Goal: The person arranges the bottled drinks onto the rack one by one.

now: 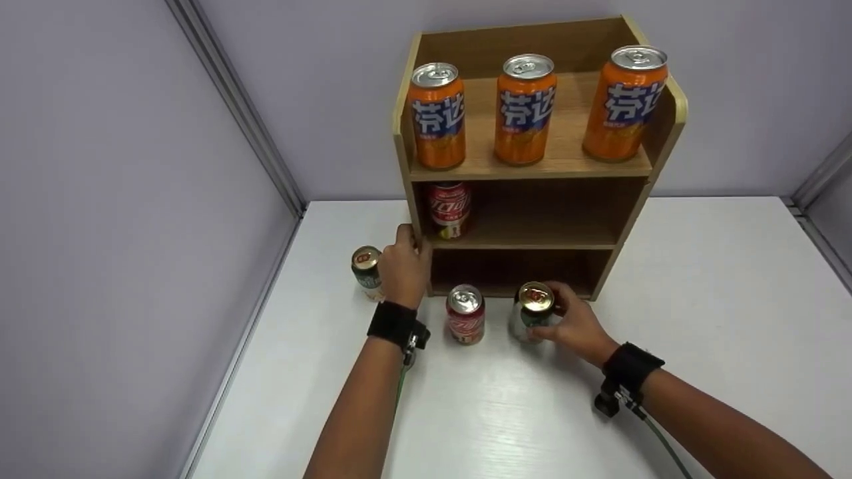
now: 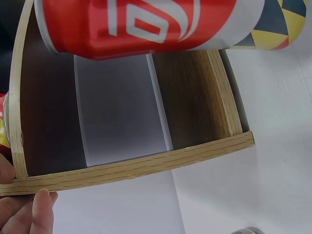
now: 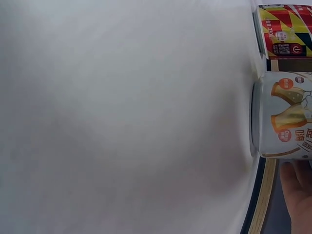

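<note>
My left hand point(image 1: 405, 267) grips the left side panel of a wooden shelf point(image 1: 529, 247). In the left wrist view, fingers point(image 2: 43, 214) lie on both sides of the panel's edge. Close to that hand stands a gold-topped green can point(image 1: 367, 269). With my right hand point(image 1: 578, 327) I hold another gold-topped can point(image 1: 534, 307) by its side, upright in front of the shelf's bottom level. Its pale printed side point(image 3: 287, 117) shows in the right wrist view. Between the hands stands a red can point(image 1: 465, 315), large in the left wrist view.
Three orange cans, at left point(image 1: 439, 120), middle point(image 1: 526, 113) and right point(image 1: 626, 106), stand on the top level. A red can point(image 1: 450, 209) is at the left of the middle level. Grey walls point(image 1: 133, 233) border the white table point(image 1: 725, 279).
</note>
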A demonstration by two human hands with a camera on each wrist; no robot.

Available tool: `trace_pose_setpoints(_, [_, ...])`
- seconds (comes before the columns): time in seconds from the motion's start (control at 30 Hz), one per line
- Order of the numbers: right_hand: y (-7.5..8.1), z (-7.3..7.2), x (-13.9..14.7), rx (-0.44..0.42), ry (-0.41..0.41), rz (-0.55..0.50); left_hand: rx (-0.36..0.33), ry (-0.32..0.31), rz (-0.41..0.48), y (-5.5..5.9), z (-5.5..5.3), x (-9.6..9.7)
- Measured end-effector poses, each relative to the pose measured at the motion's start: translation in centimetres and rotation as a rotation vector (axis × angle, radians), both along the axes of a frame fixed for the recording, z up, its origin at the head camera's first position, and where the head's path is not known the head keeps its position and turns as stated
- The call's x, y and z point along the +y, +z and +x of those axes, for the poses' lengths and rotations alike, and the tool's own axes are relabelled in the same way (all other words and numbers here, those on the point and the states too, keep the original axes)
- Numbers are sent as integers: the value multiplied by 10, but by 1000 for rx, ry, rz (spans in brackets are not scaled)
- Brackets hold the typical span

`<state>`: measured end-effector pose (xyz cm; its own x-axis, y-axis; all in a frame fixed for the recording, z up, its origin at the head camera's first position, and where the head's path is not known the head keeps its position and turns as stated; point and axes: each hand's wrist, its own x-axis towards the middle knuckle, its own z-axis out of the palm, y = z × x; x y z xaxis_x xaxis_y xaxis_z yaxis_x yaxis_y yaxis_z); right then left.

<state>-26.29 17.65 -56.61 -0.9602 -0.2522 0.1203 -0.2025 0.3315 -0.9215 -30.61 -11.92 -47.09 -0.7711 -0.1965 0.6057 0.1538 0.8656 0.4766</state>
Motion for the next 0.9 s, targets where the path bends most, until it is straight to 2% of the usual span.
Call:
trace_pose_setpoints(0.33, [5, 0, -18, -1, -83, -3, 14, -3, -11, -1, 0, 0])
trace_pose_setpoints(0.57, [11, -12, -34, 51, -118, -41, 21, 2, -15, 0, 0, 0])
trace_pose_setpoints(0.9, [20, -29, -60, 35, -148, -108, 12, 1, 9, 0, 0, 1])
